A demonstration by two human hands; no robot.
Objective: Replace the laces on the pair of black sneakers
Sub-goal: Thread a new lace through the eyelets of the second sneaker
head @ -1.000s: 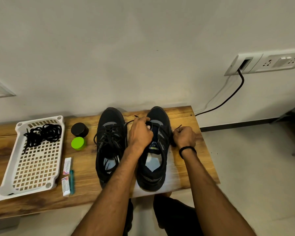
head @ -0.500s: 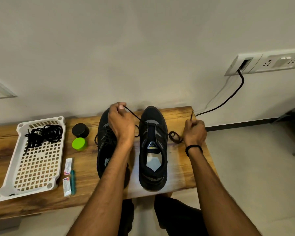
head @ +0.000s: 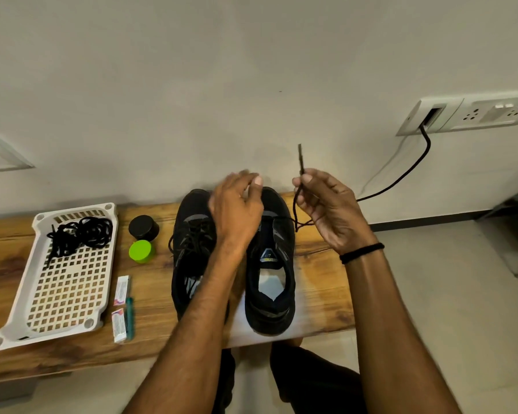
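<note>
Right hand (head: 332,210), lace (head: 300,156); basket (head: 42,218) of laces (head: 78,234)

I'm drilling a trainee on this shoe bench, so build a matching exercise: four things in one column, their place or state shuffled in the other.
Column one:
1. right hand
2. white basket
3. green jar
4. left-side sneaker

Column two:
A. laces threaded through it
B. pinches a lace near its tip
C. holds a bundle of black laces
D. next to the black jar

Pairs: 1-B, 2-C, 3-D, 4-A.
</note>
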